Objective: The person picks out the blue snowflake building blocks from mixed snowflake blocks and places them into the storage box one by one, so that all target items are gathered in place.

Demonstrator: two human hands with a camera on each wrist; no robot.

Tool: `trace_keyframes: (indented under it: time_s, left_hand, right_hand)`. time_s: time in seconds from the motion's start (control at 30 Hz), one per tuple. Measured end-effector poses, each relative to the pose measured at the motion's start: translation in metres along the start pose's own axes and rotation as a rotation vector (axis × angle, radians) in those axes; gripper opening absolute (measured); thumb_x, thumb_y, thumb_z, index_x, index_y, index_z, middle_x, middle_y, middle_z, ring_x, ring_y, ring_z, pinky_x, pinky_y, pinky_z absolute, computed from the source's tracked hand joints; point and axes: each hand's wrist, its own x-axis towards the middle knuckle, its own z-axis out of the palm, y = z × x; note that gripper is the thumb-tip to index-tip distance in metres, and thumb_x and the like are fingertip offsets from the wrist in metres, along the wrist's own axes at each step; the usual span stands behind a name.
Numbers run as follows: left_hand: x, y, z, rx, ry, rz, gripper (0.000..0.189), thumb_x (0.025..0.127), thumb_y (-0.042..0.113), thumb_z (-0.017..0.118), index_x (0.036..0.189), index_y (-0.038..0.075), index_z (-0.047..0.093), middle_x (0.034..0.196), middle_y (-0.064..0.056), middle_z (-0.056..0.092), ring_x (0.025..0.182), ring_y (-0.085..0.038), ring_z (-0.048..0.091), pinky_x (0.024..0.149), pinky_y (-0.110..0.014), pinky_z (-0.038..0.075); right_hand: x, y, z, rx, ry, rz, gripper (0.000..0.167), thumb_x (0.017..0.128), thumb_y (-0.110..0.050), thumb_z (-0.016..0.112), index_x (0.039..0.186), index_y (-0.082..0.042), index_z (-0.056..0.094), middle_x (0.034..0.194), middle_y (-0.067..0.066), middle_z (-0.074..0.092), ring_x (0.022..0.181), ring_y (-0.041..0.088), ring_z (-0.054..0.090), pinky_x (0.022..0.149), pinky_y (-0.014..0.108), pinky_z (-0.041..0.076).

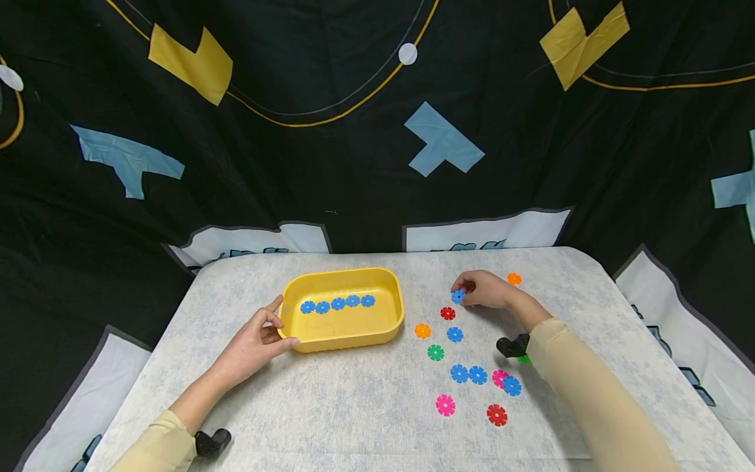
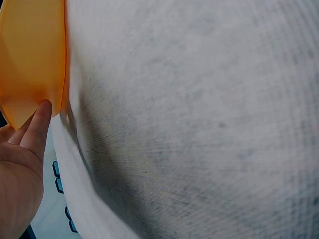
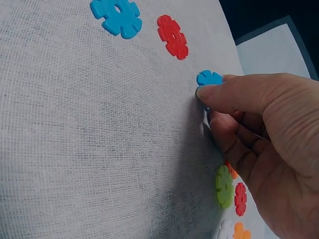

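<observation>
Pinching a blue notched disc [image 1: 457, 297] in the right grip [image 1: 487, 290]; holding with the left grip [image 1: 258, 338] a yellow tray [image 1: 348, 341] containing five blue discs [image 1: 338, 303].

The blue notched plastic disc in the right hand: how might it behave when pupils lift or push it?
The blue notched disc is probably stiff: its visible part looks flat in the right hand's pinch. It seems light, being thin. Laid on the pale woven cloth, it would likely slide, not roll, as similar discs lie flat there.
</observation>
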Motion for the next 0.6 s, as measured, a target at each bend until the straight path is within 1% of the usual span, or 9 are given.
trace_keyframes:
  time_s: [0.27, 0.43, 0.6]
  left_hand:
    - [0.0, 0.0006, -0.0006, -0.003, 0.001, 0.002, 0.052, 0.088, 0.024, 0.084, 0.11, -0.001, 0.044, 0.169, -0.015, 0.017, 0.129, -0.042, 0.057, 0.094, -0.026, 0.055]
    - [0.0002, 0.0, -0.0005, -0.006, 0.0, 0.001, 0.052, 0.088, 0.025, 0.084, 0.11, -0.001, 0.044, 0.169, -0.014, 0.017, 0.128, -0.041, 0.057, 0.094, -0.026, 0.055]
    - [0.0004, -0.0007, -0.0008, -0.004, 0.001, 0.001, 0.052, 0.088, 0.025, 0.084, 0.11, 0.0, 0.044, 0.169, -0.014, 0.018, 0.128, -0.041, 0.057, 0.094, -0.027, 0.055]
  right_hand:
    - [-0.0014, -0.0002, 0.0001, 0.059, -0.027, 0.023, 0.028, 0.09, -0.001, 0.076, 0.117, -0.007, 0.071, 0.105, 0.011, 0.062, 0.098, 0.028, 0.052, 0.081, 0.033, 0.051]
    - [-0.0013, 0.0, -0.0006, 0.073, -0.042, 0.04, 0.029, 0.091, -0.001, 0.075, 0.118, -0.009, 0.072, 0.106, 0.01, 0.062, 0.099, 0.028, 0.051, 0.082, 0.033, 0.05]
    - [-0.0003, 0.0017, -0.0016, 0.083, -0.061, 0.038, 0.03, 0.091, -0.003, 0.074, 0.121, -0.009, 0.073, 0.108, 0.009, 0.063, 0.099, 0.028, 0.052, 0.082, 0.033, 0.051]
